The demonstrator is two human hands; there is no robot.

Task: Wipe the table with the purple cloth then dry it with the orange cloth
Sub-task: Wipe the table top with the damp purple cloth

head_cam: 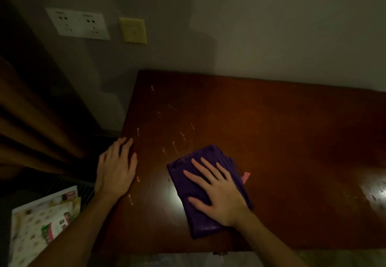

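Observation:
A folded purple cloth (196, 220) lies on the dark brown wooden table (282, 141), near its front left part. My right hand (217, 193) presses flat on the cloth with fingers spread and straight. At the table's left edge my left hand (117, 168) rests palm down, fingers straight. Small pinkish smears (177, 137) dot the tabletop beyond the cloth and along the left edge. A pink scrap (246, 176) peeks out from the cloth's right side. No orange cloth is in view.
The table stands against a grey wall with a white double socket (78, 24) and a yellow plate (133, 30). A brown curtain (31, 120) hangs at the left. Printed packaging (41, 225) lies below the table's left side. Glare marks the table's right end.

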